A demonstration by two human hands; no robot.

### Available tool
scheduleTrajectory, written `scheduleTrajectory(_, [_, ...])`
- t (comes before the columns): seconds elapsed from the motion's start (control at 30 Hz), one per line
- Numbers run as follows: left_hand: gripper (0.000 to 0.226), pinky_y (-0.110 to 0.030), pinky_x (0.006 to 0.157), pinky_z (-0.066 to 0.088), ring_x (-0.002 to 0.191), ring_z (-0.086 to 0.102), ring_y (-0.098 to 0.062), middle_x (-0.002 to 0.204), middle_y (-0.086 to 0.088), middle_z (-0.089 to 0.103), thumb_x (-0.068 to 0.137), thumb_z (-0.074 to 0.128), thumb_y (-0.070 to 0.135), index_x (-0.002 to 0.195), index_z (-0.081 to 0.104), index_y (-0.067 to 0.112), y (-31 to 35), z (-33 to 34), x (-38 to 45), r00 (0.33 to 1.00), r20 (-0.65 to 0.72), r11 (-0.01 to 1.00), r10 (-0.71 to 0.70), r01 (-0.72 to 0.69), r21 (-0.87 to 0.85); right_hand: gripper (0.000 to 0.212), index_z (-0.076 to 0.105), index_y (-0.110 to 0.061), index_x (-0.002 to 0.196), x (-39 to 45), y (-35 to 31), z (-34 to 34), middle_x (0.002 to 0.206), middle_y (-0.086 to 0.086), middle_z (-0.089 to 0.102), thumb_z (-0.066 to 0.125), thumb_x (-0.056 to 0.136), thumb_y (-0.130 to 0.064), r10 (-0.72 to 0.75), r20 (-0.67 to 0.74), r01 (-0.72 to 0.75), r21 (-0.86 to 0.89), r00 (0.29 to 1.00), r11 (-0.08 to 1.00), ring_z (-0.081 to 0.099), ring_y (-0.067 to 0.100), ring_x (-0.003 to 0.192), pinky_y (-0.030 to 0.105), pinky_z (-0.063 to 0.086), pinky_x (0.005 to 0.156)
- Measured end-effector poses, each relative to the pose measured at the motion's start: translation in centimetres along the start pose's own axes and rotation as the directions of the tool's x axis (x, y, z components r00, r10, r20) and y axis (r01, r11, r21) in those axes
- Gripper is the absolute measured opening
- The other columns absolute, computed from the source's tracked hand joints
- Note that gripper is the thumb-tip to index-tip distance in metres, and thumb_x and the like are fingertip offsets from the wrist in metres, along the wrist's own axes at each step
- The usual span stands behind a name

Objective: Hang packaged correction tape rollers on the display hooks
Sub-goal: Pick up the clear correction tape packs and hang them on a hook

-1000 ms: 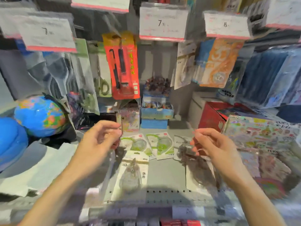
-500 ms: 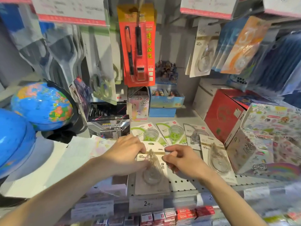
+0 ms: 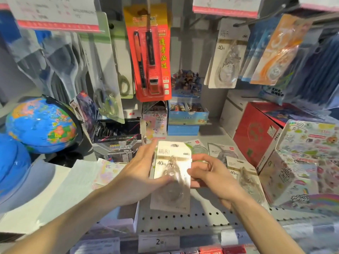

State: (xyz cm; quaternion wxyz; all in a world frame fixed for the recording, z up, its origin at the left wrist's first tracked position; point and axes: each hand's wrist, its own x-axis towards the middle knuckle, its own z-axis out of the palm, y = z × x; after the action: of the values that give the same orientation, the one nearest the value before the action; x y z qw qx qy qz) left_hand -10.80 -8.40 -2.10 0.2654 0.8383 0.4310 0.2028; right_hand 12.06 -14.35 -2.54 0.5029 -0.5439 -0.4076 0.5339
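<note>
Here both hands grasp one correction tape pack above the shelf front edge — left hand on its left side, right hand pinching its right edge. Another pack lies flat just right; one more hangs above.

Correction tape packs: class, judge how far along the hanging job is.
Done: one 40m pack hangs from a hook upper right. In hand: the left hand and right hand hold a second pack above the shelf, unhung. Left: a 40m pack and others lie flat.
</note>
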Motion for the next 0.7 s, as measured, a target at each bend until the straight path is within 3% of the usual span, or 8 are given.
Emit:
scheduleTrajectory(0.1, [0.101,-0.035,0.096,0.055,0.107,0.070,-0.002,0.132,0.020,0.063,0.075,0.083,0.052,0.154,0.020,0.045,1.1,-0.1,0.9,0.996,-0.030,0.912,-0.088,0.068,-0.405,0.030,0.062,-0.003,0.115,0.4,-1.3,-0.5,0.072,0.005,0.076,0.061,0.093,0.017,-0.107,-0.040,0.109,0.052,0.993,0.993,0.072,0.014,0.057,0.024,0.058,0.053])
scheduleTrajectory(0.2, [0.062,-0.030,0.083,0.059,0.099,0.077,-0.011,0.110,0.008,0.080,0.083,0.084,0.027,0.135,0.050,0.026,2.0,-0.1,1.7,0.991,0.045,0.787,-0.130,0.130,-0.603,0.029,0.064,-0.002,0.119,0.6,-2.1,-0.6,0.092,0.030,0.074,0.062,0.095,0.013,-0.157,-0.070,0.163,0.085,0.985,0.983,0.070,0.028,0.071,0.029,0.059,0.054])
scheduleTrajectory(0.27, [0.053,-0.025,0.079,0.059,0.099,0.077,-0.014,0.108,0.004,0.081,0.085,0.081,0.023,0.129,0.052,0.025,2.5,-0.1,1.9,0.991,0.068,0.757,-0.112,0.129,-0.641,0.029,0.066,-0.004,0.122,0.7,-2.1,-0.9,0.104,0.034,0.074,0.064,0.096,0.008,-0.186,-0.092,0.192,0.057,0.978,0.980,0.067,0.032,0.079,0.031,0.058,0.057])
scheduleTrajectory(0.4, [0.047,-0.036,0.087,0.059,0.096,0.078,-0.018,0.106,-0.001,0.081,0.089,0.077,0.016,0.128,0.052,0.022,3.4,-0.2,2.6,0.992,0.061,0.743,-0.111,0.123,-0.658,0.025,0.070,-0.011,0.120,0.4,-2.7,-1.5,0.096,0.010,0.082,0.064,0.098,0.001,-0.263,-0.101,0.257,-0.066,0.960,0.964,0.076,0.015,0.079,0.024,0.059,0.063])
scheduleTrajectory(0.53, [0.046,-0.019,0.067,0.057,0.083,0.077,-0.006,0.104,0.003,0.081,0.090,0.077,0.018,0.128,0.051,0.024,4.4,0.5,3.8,0.994,0.073,0.763,-0.087,0.114,-0.637,0.022,0.073,-0.021,0.121,-0.9,-3.6,-3.8,0.100,0.000,0.081,0.065,0.101,-0.017,-0.358,-0.169,0.265,-0.407,0.918,0.874,0.074,0.013,0.083,0.028,0.063,0.075])
scheduleTrajectory(0.63, [0.045,-0.033,0.087,0.059,0.095,0.077,-0.006,0.104,0.011,0.081,0.090,0.078,0.023,0.125,0.051,0.029,5.0,1.7,4.9,0.992,0.096,0.807,-0.084,0.124,-0.578,0.023,0.072,-0.023,0.122,-2.6,-3.3,-6.1,0.100,-0.008,0.077,0.064,0.101,-0.023,-0.396,-0.204,0.176,-0.654,0.895,0.736,0.068,0.000,0.081,0.018,0.057,0.077])
scheduleTrajectory(0.7, [0.045,-0.034,0.090,0.058,0.095,0.076,-0.003,0.102,0.013,0.081,0.089,0.079,0.024,0.124,0.051,0.030,5.0,2.6,5.5,0.992,0.100,0.829,-0.083,0.124,-0.545,0.026,0.068,-0.020,0.125,-3.7,-2.6,-7.2,0.113,-0.011,0.071,0.066,0.099,-0.024,-0.383,-0.224,0.083,-0.763,0.896,0.641,0.068,0.003,0.098,0.026,0.056,0.093])
